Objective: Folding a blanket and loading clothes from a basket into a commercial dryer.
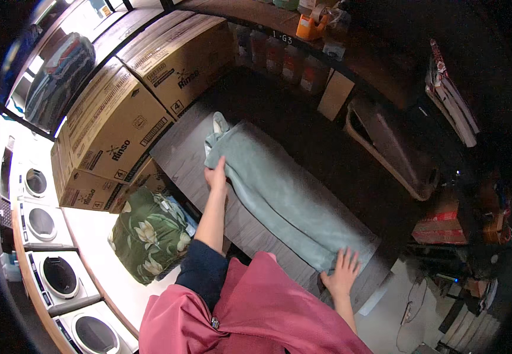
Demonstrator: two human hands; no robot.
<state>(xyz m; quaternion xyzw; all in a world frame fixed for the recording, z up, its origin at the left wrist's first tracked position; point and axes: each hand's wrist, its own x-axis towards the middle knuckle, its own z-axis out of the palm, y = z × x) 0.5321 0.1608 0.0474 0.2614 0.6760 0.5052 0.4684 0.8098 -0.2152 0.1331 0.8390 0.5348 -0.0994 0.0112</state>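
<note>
A pale green folded garment, long and narrow, lies lengthwise over a grey wood-grain table. A crease runs along it, and its far left end is bunched, with a small loop of cloth standing up. My left hand grips the near edge close to that bunched end, thumb up and the other fingers partly hidden. At the opposite end my right hand rests on the garment's near corner with fingers spread, holding nothing.
Stacked Rinso cardboard boxes border the table's far left. A floral green cloth bundle sits left of my arm. Front-loading machines line the left side. An orange tape dispenser stands on the shelf beyond; a dark padded object is at right.
</note>
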